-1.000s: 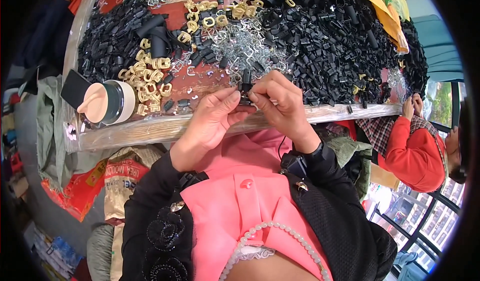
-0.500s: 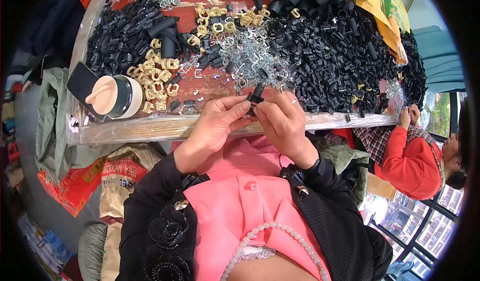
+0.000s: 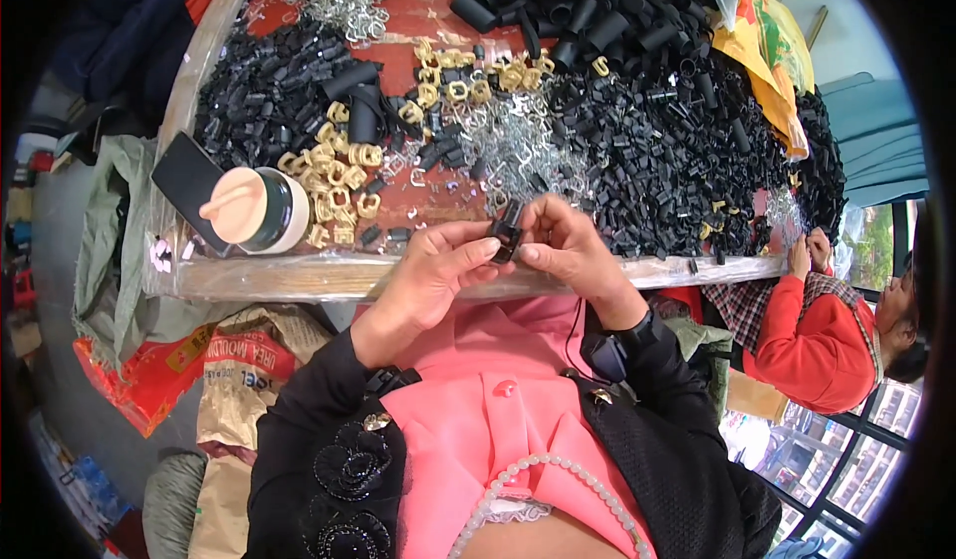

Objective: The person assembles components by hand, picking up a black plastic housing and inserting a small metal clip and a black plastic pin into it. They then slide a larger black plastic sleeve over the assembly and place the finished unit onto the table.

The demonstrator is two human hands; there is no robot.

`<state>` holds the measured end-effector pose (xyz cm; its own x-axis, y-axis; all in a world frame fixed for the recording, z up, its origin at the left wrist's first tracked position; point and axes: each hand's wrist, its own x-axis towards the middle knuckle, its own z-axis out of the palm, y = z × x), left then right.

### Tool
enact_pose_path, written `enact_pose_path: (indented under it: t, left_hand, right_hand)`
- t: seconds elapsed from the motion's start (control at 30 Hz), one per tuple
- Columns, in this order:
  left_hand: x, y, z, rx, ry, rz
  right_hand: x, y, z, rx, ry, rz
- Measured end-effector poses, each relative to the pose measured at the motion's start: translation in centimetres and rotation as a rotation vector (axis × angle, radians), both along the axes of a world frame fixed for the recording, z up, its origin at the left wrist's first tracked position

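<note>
Just above the table's near edge I hold a small black plastic part (image 3: 505, 232) between both hands. The thumb and fingers of my left hand (image 3: 434, 272) pinch it from the left. My right hand (image 3: 580, 260) is curled, its thumb and fingertips at the part's right side; how firmly they grip cannot be made out. Beyond my hands lies a heap of thin silver metal clips (image 3: 523, 156). A large pile of small black plastic pieces (image 3: 657, 156) spreads to the right, and gold-coloured clips (image 3: 339, 176) lie to the left.
A round container with a peach-coloured lid (image 3: 239, 211) and a dark flat phone-like slab (image 3: 187, 183) stand at the left corner. Black tubes (image 3: 607, 31) are heaped at the back. A person in red (image 3: 812, 330) works at right; a dark sleeve (image 3: 124, 36) shows far left.
The view has shifted a little. My right hand has turned and its fingers have opened somewhat around the part, showing more of it. My left hand keeps its pinch.
</note>
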<state>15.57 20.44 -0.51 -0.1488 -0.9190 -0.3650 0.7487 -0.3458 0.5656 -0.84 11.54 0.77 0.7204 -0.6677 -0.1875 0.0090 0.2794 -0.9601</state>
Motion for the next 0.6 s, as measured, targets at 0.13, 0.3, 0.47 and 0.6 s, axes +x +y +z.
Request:
enact_pose_path:
  t: [0.13, 0.3, 0.47, 0.6]
  left_hand:
    - [1.5, 0.4, -0.2, -0.008, -0.016, 0.076]
    - [2.2, 0.2, -1.2, -0.010, 0.011, 0.101]
    - [2.0, 0.1, -0.8, 0.004, 0.029, 0.126]
    - [2.3, -0.1, -0.7, -0.017, 0.021, 0.125]
  right_hand:
    - [0.9, -4.8, 1.3, -0.543, 0.261, 0.083]
    - [5.3, -10.8, 1.8, -1.266, 0.403, -0.056]
    - [6.4, -14.0, -2.1, -1.462, 0.660, -0.052]
    - [5.0, -12.4, -1.7, -1.218, 0.600, -0.049]
